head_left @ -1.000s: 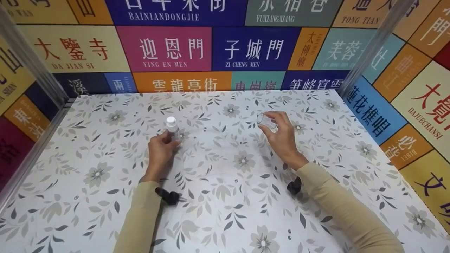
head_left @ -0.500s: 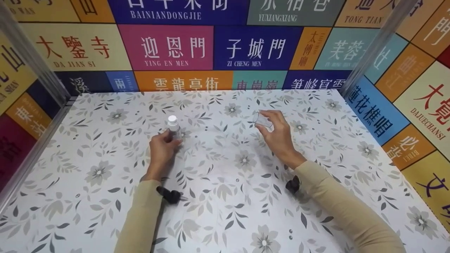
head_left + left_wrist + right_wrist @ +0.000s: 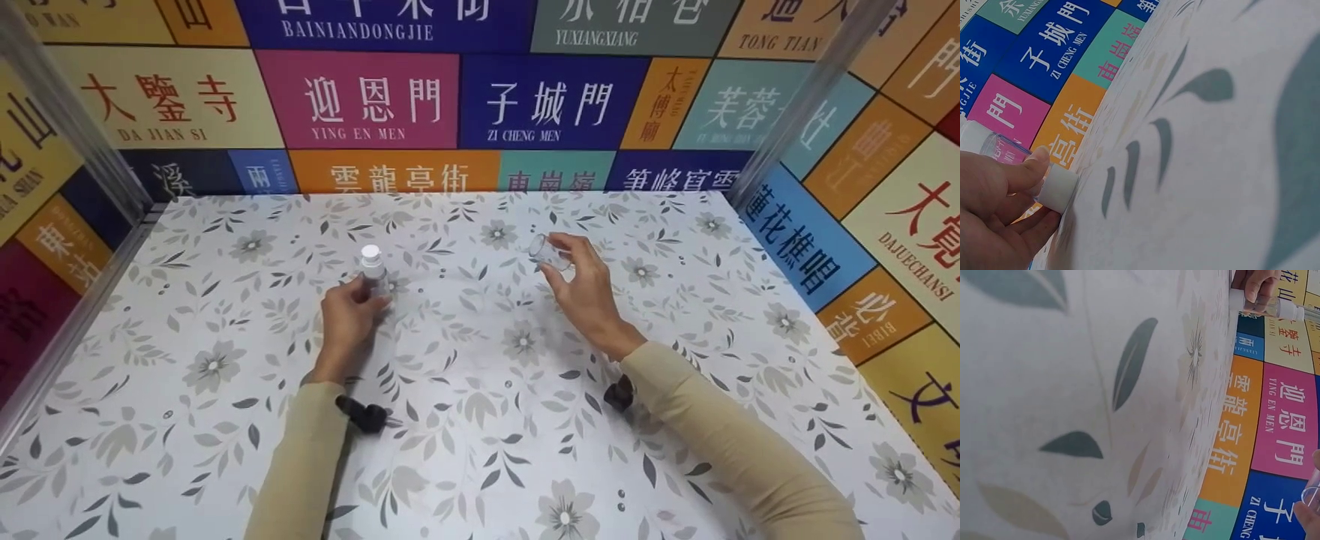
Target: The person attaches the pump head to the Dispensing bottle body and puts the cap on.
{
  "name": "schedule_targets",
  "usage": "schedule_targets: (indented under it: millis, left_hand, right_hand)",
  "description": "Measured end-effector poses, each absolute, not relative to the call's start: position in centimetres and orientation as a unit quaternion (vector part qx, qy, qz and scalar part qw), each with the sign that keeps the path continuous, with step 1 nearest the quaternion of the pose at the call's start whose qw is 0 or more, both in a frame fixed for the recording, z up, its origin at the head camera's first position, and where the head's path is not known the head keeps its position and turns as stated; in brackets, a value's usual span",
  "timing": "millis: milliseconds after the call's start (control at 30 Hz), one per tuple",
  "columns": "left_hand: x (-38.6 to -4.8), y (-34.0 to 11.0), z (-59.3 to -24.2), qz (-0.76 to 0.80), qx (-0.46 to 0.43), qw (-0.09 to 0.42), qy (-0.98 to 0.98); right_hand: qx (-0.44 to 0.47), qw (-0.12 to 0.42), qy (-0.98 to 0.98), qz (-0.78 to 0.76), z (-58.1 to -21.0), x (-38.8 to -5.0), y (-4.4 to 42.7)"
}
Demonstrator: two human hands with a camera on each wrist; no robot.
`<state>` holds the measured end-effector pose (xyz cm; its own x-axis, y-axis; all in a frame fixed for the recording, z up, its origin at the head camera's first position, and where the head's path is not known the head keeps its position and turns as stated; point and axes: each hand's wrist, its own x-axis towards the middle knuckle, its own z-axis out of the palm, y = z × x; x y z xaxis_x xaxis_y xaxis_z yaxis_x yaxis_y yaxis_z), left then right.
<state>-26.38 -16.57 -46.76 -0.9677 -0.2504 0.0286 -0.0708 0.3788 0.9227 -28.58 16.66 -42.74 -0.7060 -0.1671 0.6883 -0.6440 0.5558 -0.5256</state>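
Note:
A small clear bottle [image 3: 1008, 151] with a white top and a white base stands upright on the patterned tabletop in the head view. Around its clear middle, my left hand [image 3: 349, 315] grips with thumb and fingers; the white base [image 3: 1058, 188] touches the surface in the left wrist view. To the right, my right hand [image 3: 589, 296] pinches a clear, hollow cylinder like a transparent cap [image 3: 541, 249]. That piece is tilted, its round rim toward the bottle, and held apart from it. Only fingertips [image 3: 1310, 520] and part of the clear piece show at the right wrist view's edge.
A white tabletop [image 3: 450, 405] with grey leaves and flowers lies under both hands. Behind it rises a wall of coloured panels [image 3: 360, 97] with writing. Clear upright strips [image 3: 795, 112] stand at the corners. A black device [image 3: 364, 415] is worn at each wrist.
My right hand has moved a little to the left, bringing the clear cap-like piece nearer the bottle. The left hand stays on the bottle in about the same place.

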Motion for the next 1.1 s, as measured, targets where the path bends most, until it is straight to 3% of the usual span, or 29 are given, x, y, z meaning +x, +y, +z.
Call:
schedule_targets:
  millis: [800, 1100]
  left_hand:
    - [-26.3, -16.7, -47.0, -0.561, 0.091, 0.098, -0.817]
    - [-26.3, -16.6, -46.8, -0.557, 0.099, 0.077, -0.821]
  right_hand:
    - [0.268, 0.275, -0.832, 0.4, -42.6, -28.9, 14.3]
    - [0.265, 0.271, -0.837, 0.394, -42.9, -28.8, 13.6]
